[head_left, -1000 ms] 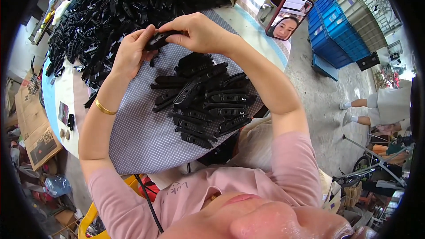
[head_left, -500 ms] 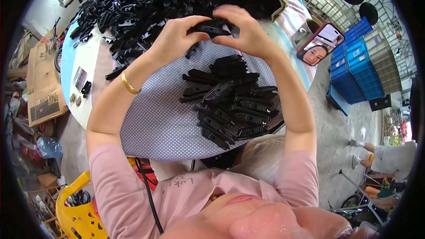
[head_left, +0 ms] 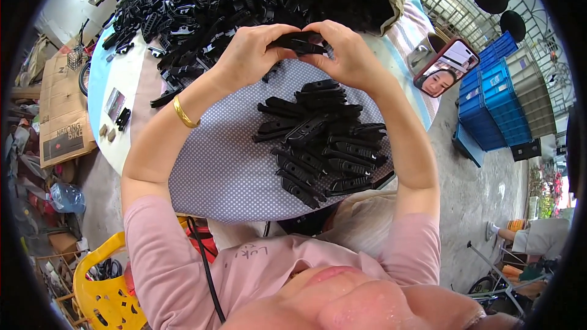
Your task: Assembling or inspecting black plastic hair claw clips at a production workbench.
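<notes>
A long black plastic part [head_left: 298,43] is held level between my two hands over the far side of the table. My left hand [head_left: 252,55] grips its left end, thumb below and fingers above. At the other end, my right hand [head_left: 343,55] pinches it the same way, with fingertips of both hands nearly meeting on top. Nearer to me lies a pile of similar slim black parts [head_left: 306,128], some with slotted sides. Just beyond my hands spreads a large heap of loose black pieces [head_left: 183,18]; their exact kind I cannot make out.
A pale sack [head_left: 391,0] lies open at the heap's right. A phone [head_left: 446,67] leans by a metal cup [head_left: 422,55] at the table's right edge. Blue crates [head_left: 489,104] stand on the floor there. A yellow chair [head_left: 110,287] is at lower left.
My right hand's fingers have come in closer to my left hand around the black part. Both hands keep hold of it, and the piles look unchanged.
</notes>
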Action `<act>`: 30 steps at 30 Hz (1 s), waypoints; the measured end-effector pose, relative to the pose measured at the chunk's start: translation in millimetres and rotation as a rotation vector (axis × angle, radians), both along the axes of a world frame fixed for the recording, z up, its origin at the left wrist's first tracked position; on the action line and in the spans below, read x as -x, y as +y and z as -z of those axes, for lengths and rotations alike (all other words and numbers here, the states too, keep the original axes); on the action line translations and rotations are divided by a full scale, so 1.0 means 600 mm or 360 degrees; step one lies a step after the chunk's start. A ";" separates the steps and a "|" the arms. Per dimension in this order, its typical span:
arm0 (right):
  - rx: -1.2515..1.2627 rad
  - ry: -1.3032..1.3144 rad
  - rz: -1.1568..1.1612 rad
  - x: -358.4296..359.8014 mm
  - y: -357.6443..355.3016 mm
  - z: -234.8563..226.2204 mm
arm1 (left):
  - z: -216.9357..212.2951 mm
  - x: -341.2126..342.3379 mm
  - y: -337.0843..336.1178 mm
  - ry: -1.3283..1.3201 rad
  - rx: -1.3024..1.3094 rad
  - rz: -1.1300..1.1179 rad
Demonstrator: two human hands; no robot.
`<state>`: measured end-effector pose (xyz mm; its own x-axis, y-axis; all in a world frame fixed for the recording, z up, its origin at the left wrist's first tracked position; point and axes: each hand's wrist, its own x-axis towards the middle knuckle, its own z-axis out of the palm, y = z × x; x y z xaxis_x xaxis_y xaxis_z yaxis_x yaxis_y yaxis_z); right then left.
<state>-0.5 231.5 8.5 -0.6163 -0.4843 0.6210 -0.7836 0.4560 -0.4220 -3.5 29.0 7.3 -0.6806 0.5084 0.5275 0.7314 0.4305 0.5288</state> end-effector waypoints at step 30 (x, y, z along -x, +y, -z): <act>-0.0034 -0.0436 0.0582 0.093 0.048 0.082 | -0.004 -0.012 0.005 -0.0211 0.0399 -0.0412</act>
<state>-56.2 260.3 -40.5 -0.8893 -0.2150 0.4037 -0.4302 0.6929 -0.5786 3.8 32.1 9.8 -0.8575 0.4128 0.3072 0.5138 0.7199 0.4667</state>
